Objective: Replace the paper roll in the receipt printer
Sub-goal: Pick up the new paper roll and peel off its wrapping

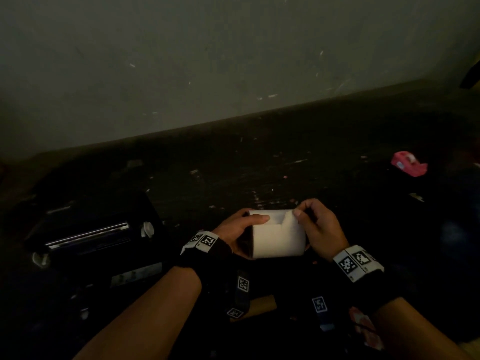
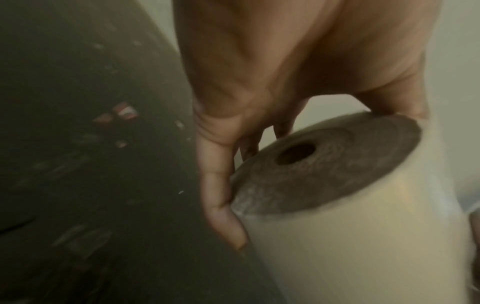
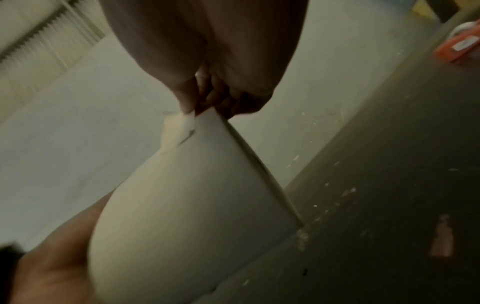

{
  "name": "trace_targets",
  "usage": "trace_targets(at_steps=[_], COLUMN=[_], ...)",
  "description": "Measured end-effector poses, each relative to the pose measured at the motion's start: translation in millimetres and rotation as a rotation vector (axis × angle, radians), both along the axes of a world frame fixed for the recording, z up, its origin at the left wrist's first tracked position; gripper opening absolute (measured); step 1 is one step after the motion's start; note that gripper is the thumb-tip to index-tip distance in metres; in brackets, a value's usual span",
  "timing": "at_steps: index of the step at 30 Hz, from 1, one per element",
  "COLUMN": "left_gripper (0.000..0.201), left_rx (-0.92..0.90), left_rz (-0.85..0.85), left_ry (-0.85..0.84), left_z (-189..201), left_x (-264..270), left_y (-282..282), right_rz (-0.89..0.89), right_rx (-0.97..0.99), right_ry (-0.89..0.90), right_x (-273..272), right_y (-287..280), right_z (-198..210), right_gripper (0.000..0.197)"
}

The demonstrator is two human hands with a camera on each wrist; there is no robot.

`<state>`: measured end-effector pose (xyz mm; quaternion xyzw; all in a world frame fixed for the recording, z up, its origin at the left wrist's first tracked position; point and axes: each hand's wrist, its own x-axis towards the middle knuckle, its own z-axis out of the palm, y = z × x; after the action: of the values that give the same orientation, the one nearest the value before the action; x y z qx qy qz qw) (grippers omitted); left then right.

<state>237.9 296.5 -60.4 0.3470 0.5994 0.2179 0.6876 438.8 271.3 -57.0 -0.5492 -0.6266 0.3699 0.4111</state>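
While the left hand [image 1: 235, 231] wraps round one end of the white paper roll [image 1: 278, 237], holding it in the air above the near edge of the dark table [image 1: 285, 162], the right hand [image 1: 318, 226] pinches the torn leading edge [image 1: 288, 219], probably to peel the paper free for feeding. Off to the left sits the black receipt printer [image 1: 96, 235], near the table's left edge and well apart from the roll. A red tape dispenser [image 1: 410, 164] lies toward the far right corner.
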Motion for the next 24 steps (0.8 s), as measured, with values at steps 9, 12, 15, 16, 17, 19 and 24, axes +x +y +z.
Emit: trace_targets(at_steps=[9, 12, 15, 16, 17, 19, 24], left_gripper=[0.062, 0.061, 0.068, 0.062, 0.055, 0.058, 0.059], left_rx=[-0.068, -0.073, -0.047, -0.052, -0.056, -0.053, -0.002], left_rz=[-0.026, -0.031, -0.061, -0.068, -0.079, -0.095, -0.083], left_ry=[0.157, 0.172, 0.191, 0.191, 0.190, 0.180, 0.225], left_z=[-29.7, -37.7, -37.1, -32.6, -30.1, -26.1, -33.4], left_x=[-2.6, -4.5, -3.9, -2.5, -1.9, -0.1, 1.5], left_y=[4.8, 10.7, 13.4, 11.6, 11.0, 9.2, 10.2], right_rz=[0.363, 0.454, 0.463, 0.453, 0.445, 0.442, 0.411], right_rx=[-0.233, -0.164, -0.107, -0.107, -0.111, -0.118, -0.165], right_ry=[-0.357, -0.439, -0.427, -0.414, -0.407, -0.407, -0.282], right_x=[7.3, 8.1, 7.2, 6.7, 6.6, 7.7, 15.7], right_y=[26.7, 32.9, 39.4, 41.5, 43.9, 48.5, 50.6], right_z=[-13.5, -18.1, -24.4, -24.5, -24.8, -27.0, -35.1], right_gripper=[0.043, 0.026, 0.021, 0.021, 0.021, 0.020, 0.012])
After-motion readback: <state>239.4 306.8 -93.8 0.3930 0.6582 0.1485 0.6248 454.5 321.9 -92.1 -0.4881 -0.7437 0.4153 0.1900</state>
